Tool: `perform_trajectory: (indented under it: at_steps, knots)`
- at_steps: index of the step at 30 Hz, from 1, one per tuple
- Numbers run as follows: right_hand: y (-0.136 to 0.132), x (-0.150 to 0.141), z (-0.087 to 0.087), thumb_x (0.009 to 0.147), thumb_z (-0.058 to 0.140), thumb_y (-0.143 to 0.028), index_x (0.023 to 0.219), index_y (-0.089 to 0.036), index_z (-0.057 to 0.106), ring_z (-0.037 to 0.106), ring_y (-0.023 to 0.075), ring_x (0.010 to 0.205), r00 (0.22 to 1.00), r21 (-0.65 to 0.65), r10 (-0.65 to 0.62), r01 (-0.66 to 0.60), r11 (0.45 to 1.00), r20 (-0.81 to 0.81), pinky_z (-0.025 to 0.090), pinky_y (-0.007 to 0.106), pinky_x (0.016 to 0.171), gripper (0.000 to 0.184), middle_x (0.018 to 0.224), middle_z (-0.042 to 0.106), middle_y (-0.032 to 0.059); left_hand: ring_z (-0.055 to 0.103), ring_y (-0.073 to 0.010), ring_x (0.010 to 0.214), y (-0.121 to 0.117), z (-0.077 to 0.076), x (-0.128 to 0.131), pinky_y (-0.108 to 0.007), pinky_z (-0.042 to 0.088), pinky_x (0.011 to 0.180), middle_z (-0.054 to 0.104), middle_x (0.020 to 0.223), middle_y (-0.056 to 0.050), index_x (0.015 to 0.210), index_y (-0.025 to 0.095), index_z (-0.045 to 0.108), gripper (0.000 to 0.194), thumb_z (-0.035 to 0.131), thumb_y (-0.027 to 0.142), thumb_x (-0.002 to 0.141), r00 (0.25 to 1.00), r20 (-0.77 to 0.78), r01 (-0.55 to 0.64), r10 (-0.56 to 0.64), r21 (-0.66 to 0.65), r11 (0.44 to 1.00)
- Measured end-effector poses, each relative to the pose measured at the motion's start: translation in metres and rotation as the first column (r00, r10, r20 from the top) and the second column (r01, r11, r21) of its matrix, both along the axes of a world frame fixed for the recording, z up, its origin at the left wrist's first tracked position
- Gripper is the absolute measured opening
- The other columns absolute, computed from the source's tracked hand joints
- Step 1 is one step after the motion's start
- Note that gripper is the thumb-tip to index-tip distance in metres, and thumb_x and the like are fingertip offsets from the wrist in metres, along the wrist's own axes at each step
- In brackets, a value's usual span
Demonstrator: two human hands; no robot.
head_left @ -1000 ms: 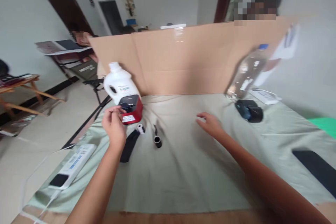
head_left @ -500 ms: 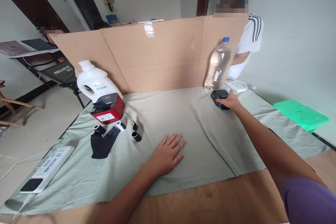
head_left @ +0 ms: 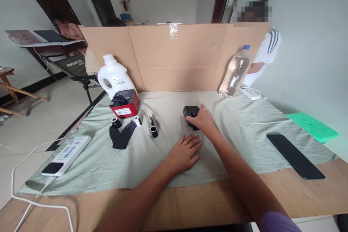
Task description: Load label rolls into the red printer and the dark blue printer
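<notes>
My right hand [head_left: 203, 120] grips a small black boxy device [head_left: 190, 112] near the middle of the cloth, thumb on its left side and fingers over its right. What the palm covers is hidden. My left hand [head_left: 185, 154] lies flat, palm down, just in front of the device, its fingers apart and holding nothing. To the left, a short black-ended roll [head_left: 154, 132] stands on the cloth. Further left, two more small rolls lie beside strips of black material [head_left: 121, 140]. Behind them sits a red and black printer-like box [head_left: 126, 105].
A white jug [head_left: 116, 76] and a clear bottle with a blue cap [head_left: 236, 72] stand before a cardboard screen [head_left: 179, 54]. A white power bank [head_left: 66, 156] with a cable lies left. A long black slab [head_left: 295, 156] lies right. Other people are beyond the screen.
My right hand has brought the black device from beside the bottle leftward and nearer, to the middle of the cloth. My left hand stays flat. The camera view has shifted.
</notes>
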State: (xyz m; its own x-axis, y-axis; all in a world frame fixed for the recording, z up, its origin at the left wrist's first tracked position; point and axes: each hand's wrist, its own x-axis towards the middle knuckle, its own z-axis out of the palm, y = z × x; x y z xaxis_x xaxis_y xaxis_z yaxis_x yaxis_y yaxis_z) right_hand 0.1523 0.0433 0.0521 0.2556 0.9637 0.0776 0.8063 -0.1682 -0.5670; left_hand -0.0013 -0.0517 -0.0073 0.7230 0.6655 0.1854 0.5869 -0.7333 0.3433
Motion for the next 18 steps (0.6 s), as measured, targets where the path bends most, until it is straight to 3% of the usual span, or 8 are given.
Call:
perform_trajectory:
  at_steps: [2,3,5,7,9,11,15,18]
  knots:
    - [-0.005,-0.030,-0.009,0.069,0.075,-0.054,0.155,-0.009,0.026,0.060,0.0465,0.116,1.000,0.021,0.016,-0.016,1.000,0.010,0.046,0.056,0.097,0.109,0.128,0.057,0.0296,0.067,-0.0242,0.107,-0.001,0.004,-0.005,-0.039,0.049,0.098,0.074,0.114,-0.010,0.114,0.021,0.071,0.031,0.051,0.031,0.093,0.981,0.146,-0.120,0.127,-0.058,0.991]
    - [-0.008,-0.040,-0.013,0.069,0.076,-0.052,0.156,-0.008,0.025,0.059,0.0481,0.117,1.000,0.033,0.022,-0.023,0.999,0.017,0.045,0.058,0.098,0.110,0.128,0.056,0.0305,0.068,-0.0207,0.090,-0.001,0.006,-0.009,-0.034,0.052,0.087,0.075,0.097,-0.008,0.099,0.021,0.072,0.023,0.051,0.026,0.090,0.946,0.230,-0.214,0.229,-0.090,0.973]
    - [-0.012,-0.049,-0.018,0.069,0.077,-0.050,0.158,-0.007,0.022,0.057,0.0501,0.119,0.999,0.064,0.034,-0.035,0.997,0.015,0.043,0.061,0.099,0.112,0.131,0.053,0.0317,0.062,-0.0160,0.072,0.002,0.009,-0.018,-0.027,0.049,0.074,0.069,0.078,-0.004,0.083,0.022,0.067,0.018,0.050,0.023,0.088,0.815,0.392,-0.399,0.426,-0.152,0.904]
    - [-0.014,-0.044,-0.020,0.070,0.077,-0.055,0.160,-0.008,0.017,0.056,0.0503,0.120,0.998,0.077,0.056,-0.055,0.996,-0.014,0.042,0.062,0.100,0.117,0.134,0.052,0.0322,0.060,-0.0145,0.069,0.007,0.012,-0.028,-0.025,0.048,0.071,0.066,0.075,-0.001,0.081,0.022,0.065,0.018,0.048,0.024,0.089,0.666,0.511,-0.511,0.543,-0.219,0.831]
    - [-0.014,-0.029,-0.020,0.075,0.070,-0.066,0.161,-0.008,0.014,0.056,0.0486,0.123,0.992,0.035,0.109,-0.107,0.994,-0.060,0.042,0.060,0.101,0.118,0.138,0.051,0.0325,0.062,-0.0143,0.072,0.016,0.013,-0.035,-0.025,0.048,0.072,0.070,0.082,-0.001,0.088,0.022,0.066,0.018,0.048,0.024,0.090,0.559,0.573,-0.541,0.600,-0.296,0.787]
    - [-0.012,-0.008,-0.021,0.085,0.054,-0.073,0.161,-0.007,0.017,0.055,0.0445,0.129,0.980,-0.014,0.163,-0.166,0.986,-0.112,0.042,0.056,0.105,0.108,0.142,0.051,0.0308,0.064,-0.0142,0.076,0.029,0.014,-0.038,-0.025,0.050,0.075,0.074,0.102,-0.004,0.104,0.021,0.067,0.023,0.048,0.023,0.090,0.512,0.585,-0.514,0.628,-0.377,0.770]
    - [-0.008,0.023,-0.038,0.102,0.028,-0.053,0.156,-0.012,0.037,0.052,0.0303,0.137,0.955,0.070,0.251,-0.243,0.968,-0.156,0.040,0.044,0.113,0.068,0.144,0.057,0.0183,0.062,-0.0104,0.062,0.062,0.013,-0.034,-0.029,0.055,0.073,0.062,0.142,-0.014,0.147,0.018,0.048,0.058,0.049,0.018,0.089,0.573,0.513,-0.378,0.639,-0.527,0.761]
    - [-0.009,0.028,-0.054,0.103,0.025,-0.043,0.152,-0.016,0.045,0.057,0.0308,0.130,0.957,0.107,0.279,-0.270,0.957,-0.081,0.044,0.047,0.107,0.059,0.133,0.064,0.0161,0.064,-0.0110,0.060,0.083,0.011,-0.028,-0.030,0.058,0.069,0.051,0.153,-0.016,0.157,0.020,0.036,0.069,0.049,0.018,0.089,0.607,0.448,-0.298,0.656,-0.637,0.711]
